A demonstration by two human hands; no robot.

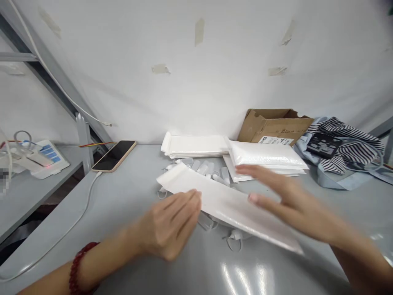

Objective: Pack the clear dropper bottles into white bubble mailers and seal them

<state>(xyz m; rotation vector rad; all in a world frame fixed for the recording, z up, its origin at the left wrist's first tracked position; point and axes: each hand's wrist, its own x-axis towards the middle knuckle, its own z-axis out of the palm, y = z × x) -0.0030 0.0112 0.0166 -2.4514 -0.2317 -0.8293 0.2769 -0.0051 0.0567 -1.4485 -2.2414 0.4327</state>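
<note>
Left hand [170,223], red bead bracelet [78,266] at wrist, fingers together at the near edge of a long white pouch [227,205] lying slantwise on the grey tabletop [123,229], grip unclear through blur; right hand [291,200] spread flat over its far side; small clear plastic pieces [208,169], pouch stacks [196,145], phone [114,155], cardboard box [272,125] beyond.

Both hands are bare, with no rings or gloves showing, and both forearms are bare with no sleeve in view. The left hand [172,223] has a dark red bead bracelet [76,266] round its wrist. The right hand [288,200] is motion-blurred
</note>
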